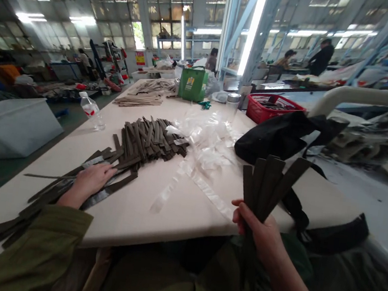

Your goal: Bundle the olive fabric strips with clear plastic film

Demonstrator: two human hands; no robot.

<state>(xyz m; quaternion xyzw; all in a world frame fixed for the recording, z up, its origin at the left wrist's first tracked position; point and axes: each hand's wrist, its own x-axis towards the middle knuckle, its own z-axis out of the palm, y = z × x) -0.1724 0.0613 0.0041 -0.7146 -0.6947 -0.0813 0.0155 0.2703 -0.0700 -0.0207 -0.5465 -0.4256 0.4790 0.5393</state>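
Observation:
Several dark fabric strips (267,183) fan upward out of my right hand (258,226), whose fingers are wrapped round them at the table's front edge. My left hand (94,178) rests on a long pile of dark strips (46,193) at the left; its fingers are close together, and what they grip, if anything, is hidden. Beyond it lies a heap of shorter dark strips (150,140). A tangle of clear plastic film (208,140) sits at the middle of the table, with loose pieces trailing toward the front.
On the pale table (128,220) stand a plastic bottle (92,111), a green bag (192,84), a lidded jar (232,107) and a red basket (272,109). A black bag (276,136) lies at the right, its strap over the edge. People are at work in the background.

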